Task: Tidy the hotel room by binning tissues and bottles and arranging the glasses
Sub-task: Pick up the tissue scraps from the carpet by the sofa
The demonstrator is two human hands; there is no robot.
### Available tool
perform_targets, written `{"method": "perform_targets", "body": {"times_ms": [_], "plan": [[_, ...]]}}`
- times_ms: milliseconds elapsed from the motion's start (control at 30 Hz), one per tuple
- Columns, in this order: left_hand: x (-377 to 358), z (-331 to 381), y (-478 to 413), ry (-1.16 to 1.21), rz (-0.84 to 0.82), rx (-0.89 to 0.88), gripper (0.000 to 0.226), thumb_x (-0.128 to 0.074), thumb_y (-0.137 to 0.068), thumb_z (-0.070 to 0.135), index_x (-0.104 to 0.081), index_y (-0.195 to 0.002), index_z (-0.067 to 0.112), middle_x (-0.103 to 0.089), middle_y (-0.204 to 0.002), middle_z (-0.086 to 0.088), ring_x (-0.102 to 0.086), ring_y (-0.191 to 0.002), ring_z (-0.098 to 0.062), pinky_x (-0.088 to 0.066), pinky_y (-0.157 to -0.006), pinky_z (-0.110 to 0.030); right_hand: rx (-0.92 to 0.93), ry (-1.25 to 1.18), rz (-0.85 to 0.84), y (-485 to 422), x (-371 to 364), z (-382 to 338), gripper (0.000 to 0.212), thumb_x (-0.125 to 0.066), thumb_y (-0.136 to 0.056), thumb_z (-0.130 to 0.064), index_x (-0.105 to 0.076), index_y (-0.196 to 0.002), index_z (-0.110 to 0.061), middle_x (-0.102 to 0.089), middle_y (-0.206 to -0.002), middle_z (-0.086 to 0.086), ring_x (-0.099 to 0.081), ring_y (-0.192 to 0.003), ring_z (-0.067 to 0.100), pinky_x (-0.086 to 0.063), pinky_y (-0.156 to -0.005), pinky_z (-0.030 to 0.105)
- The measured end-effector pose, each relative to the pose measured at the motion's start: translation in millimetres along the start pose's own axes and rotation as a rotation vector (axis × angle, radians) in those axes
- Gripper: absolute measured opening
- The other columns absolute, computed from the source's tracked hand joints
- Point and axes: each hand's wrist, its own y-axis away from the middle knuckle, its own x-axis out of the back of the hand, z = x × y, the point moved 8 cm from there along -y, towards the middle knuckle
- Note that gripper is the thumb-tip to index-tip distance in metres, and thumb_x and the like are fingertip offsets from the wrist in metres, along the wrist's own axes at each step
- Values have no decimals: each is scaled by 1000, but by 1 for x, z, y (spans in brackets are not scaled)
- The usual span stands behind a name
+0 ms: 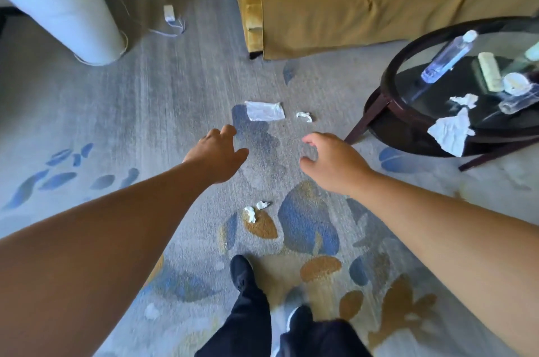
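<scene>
My left hand [217,154] and my right hand [332,162] are stretched out over the carpet, fingers loosely curled, holding nothing. Just beyond them lie a flat white tissue [264,110] and a small crumpled tissue [304,116]. Two more small wads [254,211] lie nearer my feet. On the round glass table [388,76] at the right lie a clear plastic bottle [447,57], a second bottle [517,103], a small tissue [465,100] and a large crumpled tissue [452,133] hanging over the rim.
A tall white cylindrical bin [62,6] stands at the back left. A white charger with its cable [169,15] lies on the floor near it. A mustard sofa [350,1] with clutter on it fills the back. My shoes [242,272] are at the bottom.
</scene>
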Motion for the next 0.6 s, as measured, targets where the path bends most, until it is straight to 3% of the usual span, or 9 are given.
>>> {"method": "perform_targets", "body": {"times_ms": [300,600], "plan": [[-126,-52,-82,42,-122,74,58,-50,-93,47,-32,-141,19,-47,-135,-15,-53,-117,-34,-46,-85,-41,-13,-17,-177,-97,-125,52,51,-53,-91,-37,-44,-137,-17,-47,-139,7,-56,-110,23,-45,-85,31],[-358,-115,-162,134,-181,248,59,-54,-92,41,-24,-141,27,-41,-136,-12,-47,-120,-32,-49,-82,-42,6,-11,-337,-192,-321,162,51,-58,-88,-36,-47,-135,-20,-51,-131,7,-58,-99,22,-38,-72,26]]}}
